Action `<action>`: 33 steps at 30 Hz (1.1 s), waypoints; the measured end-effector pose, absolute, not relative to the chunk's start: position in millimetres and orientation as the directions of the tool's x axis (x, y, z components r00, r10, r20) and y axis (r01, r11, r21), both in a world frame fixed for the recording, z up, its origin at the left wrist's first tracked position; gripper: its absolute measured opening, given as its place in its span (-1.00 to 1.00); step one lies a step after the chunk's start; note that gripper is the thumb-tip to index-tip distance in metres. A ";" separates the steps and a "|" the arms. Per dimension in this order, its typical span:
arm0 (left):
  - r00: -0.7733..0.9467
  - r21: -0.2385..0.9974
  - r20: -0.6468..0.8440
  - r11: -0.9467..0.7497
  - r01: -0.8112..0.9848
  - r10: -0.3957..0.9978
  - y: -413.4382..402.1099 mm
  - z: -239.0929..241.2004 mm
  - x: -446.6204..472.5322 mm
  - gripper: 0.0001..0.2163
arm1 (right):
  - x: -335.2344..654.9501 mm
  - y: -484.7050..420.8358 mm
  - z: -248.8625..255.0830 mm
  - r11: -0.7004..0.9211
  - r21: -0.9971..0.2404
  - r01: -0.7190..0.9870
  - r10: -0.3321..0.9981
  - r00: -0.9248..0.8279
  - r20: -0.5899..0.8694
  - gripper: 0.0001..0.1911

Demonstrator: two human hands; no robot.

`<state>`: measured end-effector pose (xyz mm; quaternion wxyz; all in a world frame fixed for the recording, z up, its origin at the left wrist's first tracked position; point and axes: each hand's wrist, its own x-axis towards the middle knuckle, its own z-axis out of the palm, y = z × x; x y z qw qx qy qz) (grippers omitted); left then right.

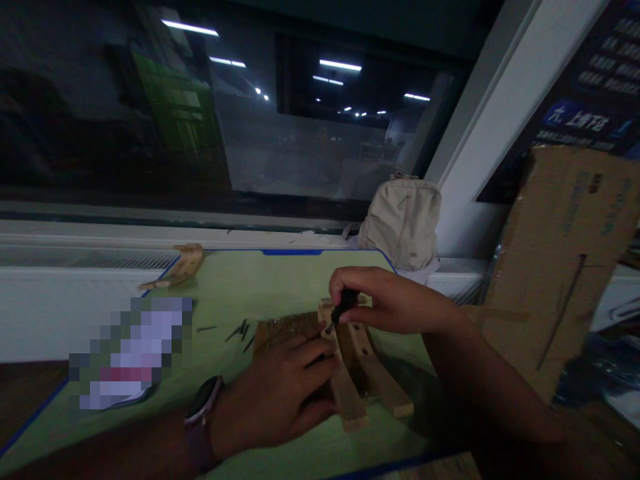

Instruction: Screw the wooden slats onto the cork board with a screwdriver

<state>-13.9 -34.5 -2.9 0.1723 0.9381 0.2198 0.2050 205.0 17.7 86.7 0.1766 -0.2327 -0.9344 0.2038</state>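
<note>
From where I stand, two curved, pale wooden bars lie side by side on a light green, blue-edged tabletop. At least four thin, dark screws lie left of them. The right hand, wrist bent, grasps one black-handled screwdriver, slanted down to the wood. The left hand, back upward, touches one bar; whether it clasps or presses, I cannot tell.
</note>
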 end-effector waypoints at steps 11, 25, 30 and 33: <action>0.825 0.382 0.291 -0.849 0.364 0.485 -34.4 -3.4 -14.5 -0.75 | 186.7 20.0 77.2 0.744 -0.221 0.630 0.667 -0.687 0.287 -0.75; 0.834 0.334 0.276 -0.861 0.383 0.478 -34.2 -4.3 -15.6 -0.72 | 202.9 12.1 90.9 0.825 -0.436 0.361 0.492 -0.838 0.236 -0.87; 0.827 0.316 0.295 -0.866 0.388 0.478 -33.7 -5.5 -15.1 -0.74 | 195.4 14.2 87.4 0.838 -0.339 0.429 0.529 -0.793 0.303 -0.92; 0.825 0.316 0.300 -0.866 0.389 0.480 -34.7 -5.5 -14.8 -0.75 | 188.7 13.8 81.4 0.788 -0.233 0.570 0.616 -0.726 0.307 -0.79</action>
